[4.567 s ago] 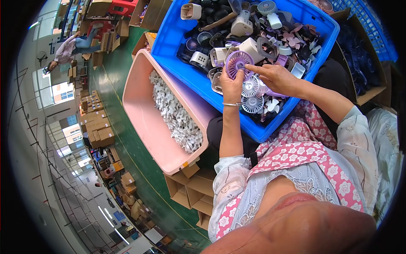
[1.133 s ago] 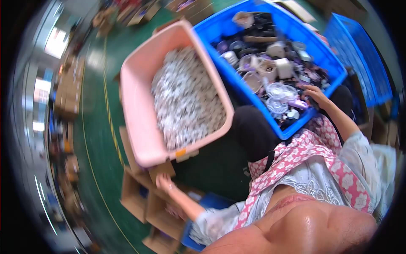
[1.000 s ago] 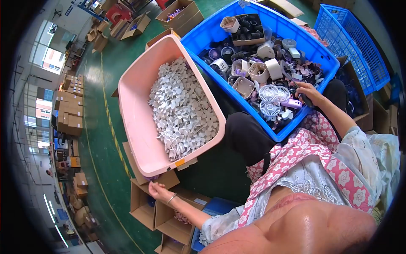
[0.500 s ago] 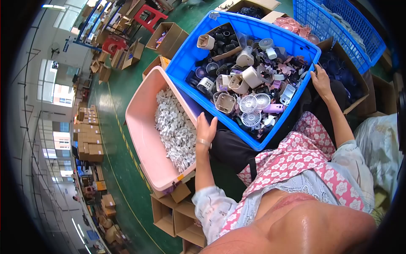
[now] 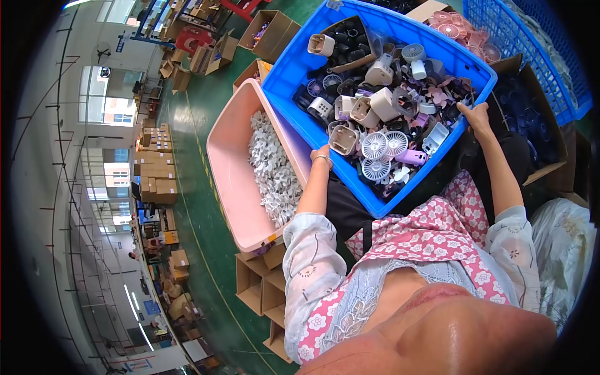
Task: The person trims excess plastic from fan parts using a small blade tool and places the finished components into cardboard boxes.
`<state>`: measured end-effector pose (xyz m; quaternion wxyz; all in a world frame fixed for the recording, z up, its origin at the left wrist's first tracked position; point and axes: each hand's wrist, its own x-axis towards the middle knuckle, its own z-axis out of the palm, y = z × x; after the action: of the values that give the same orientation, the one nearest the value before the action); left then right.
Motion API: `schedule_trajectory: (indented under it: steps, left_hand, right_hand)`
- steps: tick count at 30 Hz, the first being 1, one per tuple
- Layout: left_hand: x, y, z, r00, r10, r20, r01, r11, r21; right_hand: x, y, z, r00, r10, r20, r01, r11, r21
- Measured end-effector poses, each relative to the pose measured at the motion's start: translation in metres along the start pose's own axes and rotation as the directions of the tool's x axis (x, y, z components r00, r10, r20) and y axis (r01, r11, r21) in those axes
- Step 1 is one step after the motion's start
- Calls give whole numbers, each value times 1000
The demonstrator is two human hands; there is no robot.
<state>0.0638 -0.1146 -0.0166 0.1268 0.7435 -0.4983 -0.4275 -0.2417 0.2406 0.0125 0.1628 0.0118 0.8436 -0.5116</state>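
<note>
Right hand [image 5: 476, 120] pinches rim of blue bin [image 5: 377, 206]; left hand [image 5: 320, 154] touches opposite side, closure unclear — likely heavy, stiff; hold both sides

Left hand [image 5: 321, 155]: first holding a purple grille, then lowered to the cartons [image 5: 251, 292], next open above the edge of the tub [image 5: 226, 159], now at the left rim of the bin [image 5: 389, 204]. Right hand [image 5: 477, 119]: moved from the bin's contents, where it gripped a dark tool, to the right rim.
</note>
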Motion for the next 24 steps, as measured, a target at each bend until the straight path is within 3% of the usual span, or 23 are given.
schedule_trajectory:
  steps: [2,4,5,6,9,12,16,17,18,19,20,21,22,23,24]
  left_hand:
    - [41,-13,14,983,-179,-33,165,953,-253]
    - [43,-16,11,987,-142,74,157,951,-265]
    - [44,-17,10,985,-132,110,158,947,-280]
    - [40,-19,8,987,-97,130,133,943,-305]
    - [22,-14,8,994,-106,-2,105,982,-159]
    - [-3,-17,4,996,-47,72,56,988,-141]
    - [-35,-18,-1,997,-42,59,51,986,-157]
    - [-27,-23,-3,990,-13,139,34,987,-155]
    - [-18,-25,-8,976,17,217,18,987,-158]
    - [-9,-17,-23,922,-69,380,63,998,27]
    - [-3,-18,-32,923,314,223,-356,916,184]
    - [2,-16,-39,727,671,144,-665,636,391]
    - [-16,21,-51,591,796,130,-718,446,534]
    - [-35,64,-62,430,889,157,-715,229,660]
    - [-25,86,-65,331,916,227,-715,86,694]
  right_hand:
    - [9,2,3,998,39,-42,-39,999,9]
    - [19,-1,-1,995,98,25,-98,995,-23]
    - [17,1,0,996,60,-58,-60,998,7]
    - [19,0,-4,997,69,-24,-69,997,17]
    - [38,17,-7,979,87,184,-92,996,16]
    - [38,26,-10,983,1,182,-10,999,49]
    - [30,6,-26,976,13,216,-5,999,-34]
    - [24,-4,-26,969,-16,245,11,1000,23]
    - [28,-2,-27,967,-4,255,25,997,-80]
    - [23,-14,-33,969,17,245,41,972,-230]
    - [17,-22,-33,972,34,234,56,928,-368]
    - [28,4,-37,965,-230,125,254,706,-662]
    - [22,-13,-38,976,-172,133,204,507,-838]
    - [11,-38,-33,984,-134,113,160,415,-896]
    - [8,-54,-28,979,-165,116,177,423,-889]
